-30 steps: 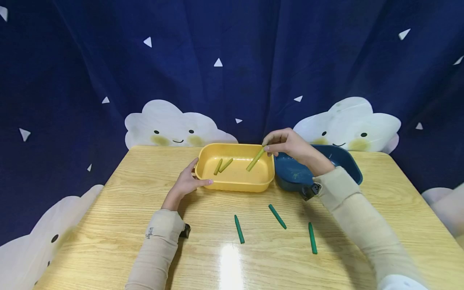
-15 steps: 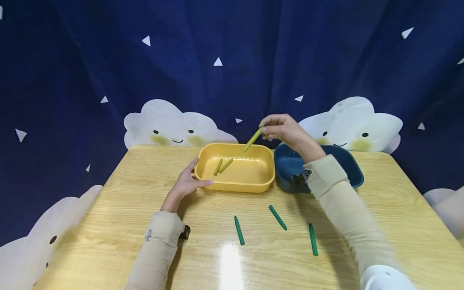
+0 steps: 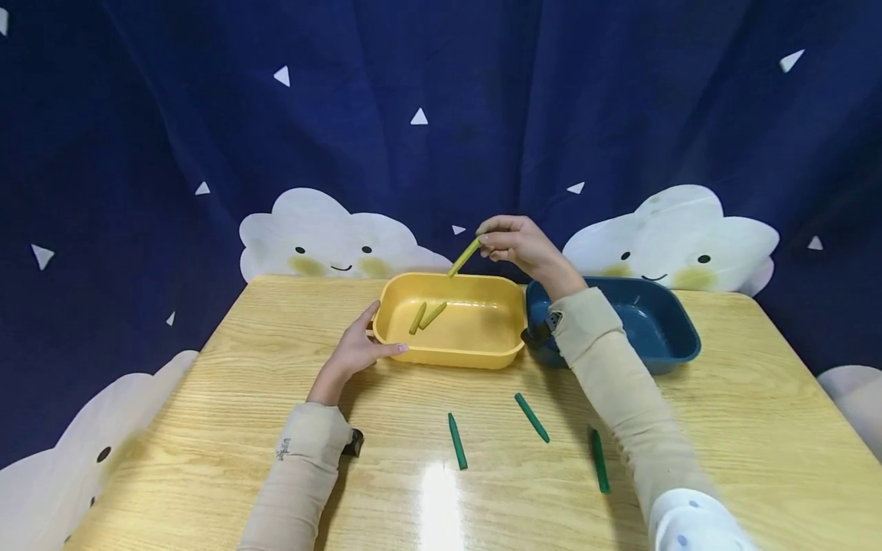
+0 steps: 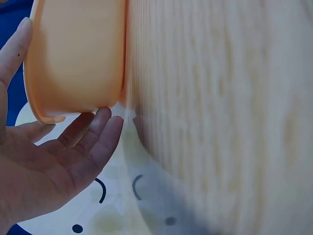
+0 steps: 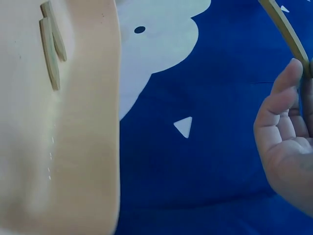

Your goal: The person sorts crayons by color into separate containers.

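The left hand (image 3: pixel 353 350) lies flat on the bench (image 3: pixel 207 428), fingers straight, thumb and fingertips against the left end of the yellow tub (image 3: pixel 451 356); the left wrist view shows its fingers (image 4: pixel 95 134) touching the tub's lower corner. Two light sticks (image 3: pixel 426 315) lie inside the tub near its left side. Above the tub's far rim, the right hand (image 3: pixel 513 243) pinches a third light stick (image 3: pixel 464 258), tilted down to the left and clear of the tub. A blue tub (image 3: pixel 654 325) stands just beside the yellow one, to its right. Three dark green sticks (image 3: pixel 531 417) lie on the bench in front.
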The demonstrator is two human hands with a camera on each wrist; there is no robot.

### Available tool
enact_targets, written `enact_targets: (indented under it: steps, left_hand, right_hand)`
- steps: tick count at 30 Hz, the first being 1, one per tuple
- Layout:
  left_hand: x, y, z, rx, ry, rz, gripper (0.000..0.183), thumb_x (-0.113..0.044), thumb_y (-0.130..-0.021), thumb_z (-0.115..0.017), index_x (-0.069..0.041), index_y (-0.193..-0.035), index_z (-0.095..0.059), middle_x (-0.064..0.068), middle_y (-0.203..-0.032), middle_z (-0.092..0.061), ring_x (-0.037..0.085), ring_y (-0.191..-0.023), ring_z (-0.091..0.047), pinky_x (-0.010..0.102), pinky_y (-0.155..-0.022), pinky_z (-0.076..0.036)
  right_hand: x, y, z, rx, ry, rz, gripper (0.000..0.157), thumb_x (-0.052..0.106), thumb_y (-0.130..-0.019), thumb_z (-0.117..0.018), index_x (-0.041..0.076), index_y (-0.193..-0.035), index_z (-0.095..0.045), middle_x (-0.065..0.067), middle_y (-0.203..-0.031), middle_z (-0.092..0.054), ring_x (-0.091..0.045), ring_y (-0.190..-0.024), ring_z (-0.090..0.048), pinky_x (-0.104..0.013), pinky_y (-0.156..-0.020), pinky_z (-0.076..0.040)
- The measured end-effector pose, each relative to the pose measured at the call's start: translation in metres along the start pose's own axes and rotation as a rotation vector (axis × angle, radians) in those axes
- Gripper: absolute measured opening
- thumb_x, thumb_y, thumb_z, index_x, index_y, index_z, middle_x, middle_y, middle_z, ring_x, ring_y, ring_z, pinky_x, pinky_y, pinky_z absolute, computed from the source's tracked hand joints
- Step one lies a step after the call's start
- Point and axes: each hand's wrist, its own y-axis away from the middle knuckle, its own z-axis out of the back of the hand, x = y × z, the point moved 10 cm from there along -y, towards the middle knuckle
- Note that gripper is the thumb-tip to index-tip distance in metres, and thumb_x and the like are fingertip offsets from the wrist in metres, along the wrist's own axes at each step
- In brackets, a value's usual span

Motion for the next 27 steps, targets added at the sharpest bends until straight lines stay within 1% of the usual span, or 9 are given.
enact_targets:
  steps: [6, 10, 13, 16, 18, 20, 22, 25, 27]
  left_hand:
    - [0.001, 0.001, -0.002, 0.009, 0.006, 0.016, 0.102, -0.017, -0.071, -0.079, -0.010, -0.147, -0.012, 0.024, -0.120, -0.041, 0.025, -0.083, -0.057, 0.038, -0.064, -0.049]
    - [0.000, 0.001, -0.001, 0.010, 0.012, 0.014, 0.102, -0.016, -0.071, -0.079, -0.010, -0.147, -0.011, 0.024, -0.121, -0.041, 0.024, -0.082, -0.057, 0.038, -0.063, -0.048]
    - [0.000, 0.001, 0.000, 0.004, 0.008, 0.016, 0.102, -0.016, -0.071, -0.079, -0.011, -0.147, -0.012, 0.023, -0.120, -0.041, 0.024, -0.081, -0.057, 0.038, -0.063, -0.048]
    - [0.001, 0.001, 0.002, 0.001, 0.004, 0.024, 0.102, -0.016, -0.071, -0.079, -0.013, -0.147, -0.012, 0.021, -0.120, -0.041, 0.023, -0.080, -0.057, 0.037, -0.062, -0.048]
    - [0.002, 0.001, 0.002, 0.003, 0.001, 0.024, 0.102, -0.016, -0.071, -0.079, -0.013, -0.147, -0.011, 0.021, -0.120, -0.041, 0.023, -0.080, -0.057, 0.036, -0.062, -0.048]
    - [0.002, 0.001, 0.002, 0.005, 0.003, 0.023, 0.101, -0.016, -0.072, -0.078, -0.013, -0.147, -0.011, 0.022, -0.120, -0.041, 0.022, -0.079, -0.057, 0.036, -0.063, -0.048]
    - [0.001, 0.001, 0.002, 0.007, 0.007, 0.021, 0.101, -0.016, -0.072, -0.078, -0.012, -0.147, -0.011, 0.022, -0.121, -0.041, 0.023, -0.080, -0.058, 0.037, -0.064, -0.048]
    - [0.001, 0.001, 0.001, 0.014, 0.013, 0.019, 0.100, -0.017, -0.072, -0.078, -0.012, -0.147, -0.012, 0.023, -0.122, -0.040, 0.025, -0.082, -0.058, 0.040, -0.066, -0.048]
    - [0.000, 0.002, 0.001, 0.019, 0.015, 0.008, 0.101, -0.018, -0.071, -0.079, -0.011, -0.147, -0.013, 0.023, -0.122, -0.040, 0.026, -0.084, -0.058, 0.040, -0.066, -0.049]
  right_hand:
    - [-0.017, -0.015, 0.002, -0.023, -0.019, -0.043, 0.018, -0.004, -0.086, -0.056, 0.009, -0.081, -0.068, -0.008, -0.073, -0.063, -0.016, -0.063, -0.059, -0.023, -0.055, -0.045]
    - [-0.027, -0.022, 0.006, -0.061, -0.035, -0.061, 0.018, -0.004, -0.086, -0.056, 0.009, -0.081, -0.068, -0.006, -0.074, -0.063, -0.016, -0.063, -0.059, -0.024, -0.056, -0.046]
    - [-0.037, -0.027, 0.010, -0.101, -0.041, -0.088, 0.015, -0.003, -0.086, -0.057, 0.007, -0.081, -0.067, -0.006, -0.074, -0.063, -0.016, -0.062, -0.060, -0.025, -0.056, -0.046]
    - [-0.052, -0.032, 0.016, -0.152, -0.032, -0.136, 0.008, -0.002, -0.086, -0.058, 0.000, -0.090, -0.065, -0.007, -0.074, -0.064, -0.016, -0.062, -0.060, -0.025, -0.056, -0.047]
    - [-0.062, -0.035, 0.018, -0.179, -0.027, -0.168, 0.015, -0.002, -0.086, -0.059, -0.007, -0.099, -0.061, -0.007, -0.074, -0.064, -0.016, -0.062, -0.061, -0.024, -0.056, -0.047]
    - [-0.071, -0.037, 0.019, -0.192, -0.029, -0.194, 0.023, -0.002, -0.086, -0.058, -0.011, -0.107, -0.056, -0.007, -0.074, -0.064, -0.016, -0.063, -0.061, -0.024, -0.056, -0.047]
    - [-0.078, -0.039, 0.020, -0.202, -0.031, -0.212, 0.025, -0.002, -0.086, -0.058, -0.011, -0.109, -0.054, -0.006, -0.074, -0.064, -0.016, -0.063, -0.061, -0.023, -0.056, -0.047]
    - [-0.088, -0.040, 0.023, -0.224, -0.027, -0.227, 0.021, -0.002, -0.086, -0.058, -0.008, -0.106, -0.056, -0.006, -0.074, -0.064, -0.015, -0.063, -0.060, -0.023, -0.057, -0.047]
    - [-0.094, -0.041, 0.025, -0.229, -0.026, -0.231, 0.022, -0.002, -0.086, -0.057, -0.009, -0.107, -0.056, -0.006, -0.074, -0.064, -0.015, -0.064, -0.060, -0.023, -0.057, -0.048]
